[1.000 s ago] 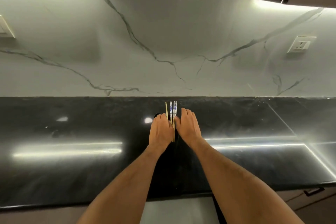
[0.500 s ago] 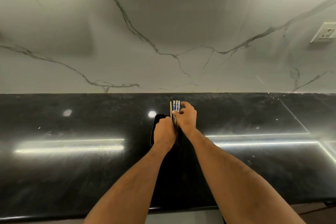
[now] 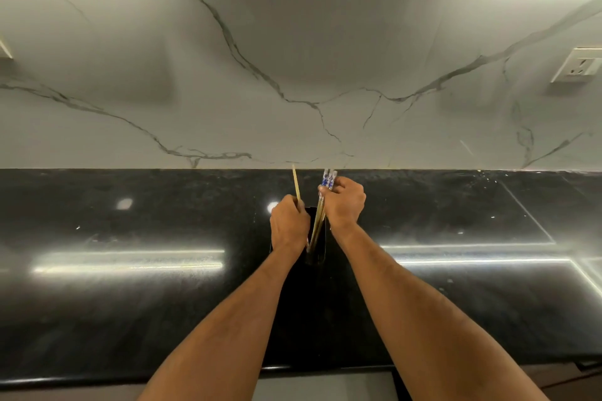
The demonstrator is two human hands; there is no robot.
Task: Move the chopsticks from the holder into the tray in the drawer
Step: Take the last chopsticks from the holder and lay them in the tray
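Note:
A black chopstick holder (image 3: 317,251) stands on the black countertop (image 3: 130,303), partly hidden between my two hands. My right hand (image 3: 343,205) is closed around a bunch of chopsticks (image 3: 328,180) with blue-and-white patterned tops; their lower ends still reach into the holder. My left hand (image 3: 288,225) grips a single plain wooden chopstick (image 3: 295,184) that points up and slightly left, apart from the bunch. The drawer and its tray are out of sight.
A white marble backsplash (image 3: 293,75) rises behind the counter, with a wall socket (image 3: 578,68) at the right. The counter's front edge (image 3: 97,381) runs along the bottom; a pale surface (image 3: 322,387) shows below it between my forearms.
My left hand has taken one wooden chopstick and pulled it leftward, away from the bunch. My right hand has lifted the patterned chopsticks a little higher out of the holder.

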